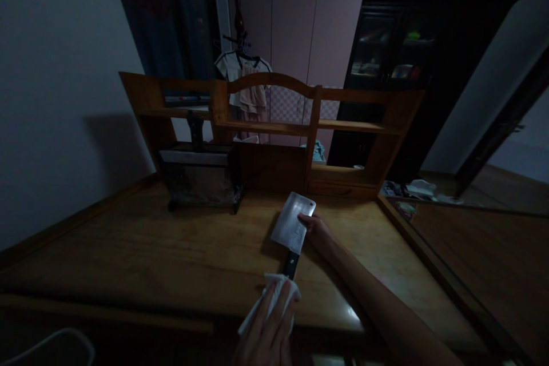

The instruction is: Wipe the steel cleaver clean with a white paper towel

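A cleaver [294, 220] with a broad grey blade and a black riveted handle is held slantwise over the wooden desk, its handle toward me. My right hand [316, 229] pinches the right edge of the blade, with the thumb on the upper face. At the handle's near end, my left hand [266, 326] presses a white tissue [278, 283] around the butt, fingers lying over it. The tissue and fingers hide the end of the handle. Beyond the cleaver to the left stands a dark knife block [199, 177], with a black knife handle [195, 131] sticking up from it.
The wooden desk [128, 246] carries a shelf unit [266, 126] along its back. A wall [64, 97] runs along the left. Further back are a pink wardrobe [291, 28], hanging clothes [249, 80] and a dark cabinet [429, 86]. A wooden surface [480, 246] lies to the right.
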`<state>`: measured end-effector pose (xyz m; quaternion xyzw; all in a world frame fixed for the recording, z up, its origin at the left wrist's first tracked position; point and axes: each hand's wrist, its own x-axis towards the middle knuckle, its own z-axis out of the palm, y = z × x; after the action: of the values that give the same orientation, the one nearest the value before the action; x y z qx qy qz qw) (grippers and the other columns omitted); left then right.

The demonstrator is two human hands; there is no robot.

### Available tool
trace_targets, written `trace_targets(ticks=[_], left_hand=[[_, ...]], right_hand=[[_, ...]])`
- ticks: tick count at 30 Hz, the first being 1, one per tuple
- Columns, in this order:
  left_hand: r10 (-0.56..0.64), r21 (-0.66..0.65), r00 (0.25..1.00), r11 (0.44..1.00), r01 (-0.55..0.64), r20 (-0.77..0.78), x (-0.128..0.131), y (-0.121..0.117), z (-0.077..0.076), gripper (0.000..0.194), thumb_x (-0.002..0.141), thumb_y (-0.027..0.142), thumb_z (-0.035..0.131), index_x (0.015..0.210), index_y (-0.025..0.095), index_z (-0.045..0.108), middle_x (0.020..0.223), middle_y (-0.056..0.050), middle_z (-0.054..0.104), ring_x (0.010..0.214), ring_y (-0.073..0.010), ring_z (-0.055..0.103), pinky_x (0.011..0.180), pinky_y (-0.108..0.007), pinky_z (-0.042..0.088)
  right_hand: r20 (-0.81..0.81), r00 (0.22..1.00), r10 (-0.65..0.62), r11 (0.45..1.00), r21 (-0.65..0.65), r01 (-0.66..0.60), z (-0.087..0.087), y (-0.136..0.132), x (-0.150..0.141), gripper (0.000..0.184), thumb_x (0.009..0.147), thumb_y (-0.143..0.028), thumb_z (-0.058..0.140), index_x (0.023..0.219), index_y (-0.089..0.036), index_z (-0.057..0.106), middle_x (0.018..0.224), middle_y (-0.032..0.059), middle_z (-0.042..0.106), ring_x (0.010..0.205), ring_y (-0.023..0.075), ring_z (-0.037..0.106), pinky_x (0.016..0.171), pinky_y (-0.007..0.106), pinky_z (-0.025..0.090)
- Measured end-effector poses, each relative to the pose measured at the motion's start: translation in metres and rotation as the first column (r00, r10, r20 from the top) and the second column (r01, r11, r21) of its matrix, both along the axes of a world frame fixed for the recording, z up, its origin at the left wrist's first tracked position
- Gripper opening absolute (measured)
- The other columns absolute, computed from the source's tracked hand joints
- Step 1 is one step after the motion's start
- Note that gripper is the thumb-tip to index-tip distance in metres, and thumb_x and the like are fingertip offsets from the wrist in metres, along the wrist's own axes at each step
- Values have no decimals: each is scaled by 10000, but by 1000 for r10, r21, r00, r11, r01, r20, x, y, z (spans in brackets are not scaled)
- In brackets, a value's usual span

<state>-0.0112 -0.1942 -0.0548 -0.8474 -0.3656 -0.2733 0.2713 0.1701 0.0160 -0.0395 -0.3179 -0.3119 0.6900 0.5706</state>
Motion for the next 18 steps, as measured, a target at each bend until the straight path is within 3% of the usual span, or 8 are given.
trace_targets(ticks=[6,12,18], left_hand=[[-38,-30,998,999,37,-48,-12,-8,5,441,924,132,345,1337,139,498,1374,-42,529,1318,-191,425,1169,-303,252],[-26,-3,999,1000,26,-29,-6,2,5,480,874,99,372,1339,137,488,1395,-46,507,1322,-206,421,1143,-314,309],[35,-168,999,985,-29,31,16,12,15,528,884,112,361,1412,119,383,1474,-72,394,1376,-221,327,1100,-325,375]], right_hand=[[-3,1000,12,1000,25,-12,-5,2,1,149,712,-57,665,825,-153,649,758,35,727,631,170,685,614,285,561],[-8,1000,2,1000,20,-1,-9,5,1,169,707,-55,667,843,-155,654,754,27,728,637,164,685,623,270,555],[-9,1000,-4,1000,18,4,-7,6,1,187,697,-38,656,844,-154,660,735,30,733,632,172,688,637,277,554]])
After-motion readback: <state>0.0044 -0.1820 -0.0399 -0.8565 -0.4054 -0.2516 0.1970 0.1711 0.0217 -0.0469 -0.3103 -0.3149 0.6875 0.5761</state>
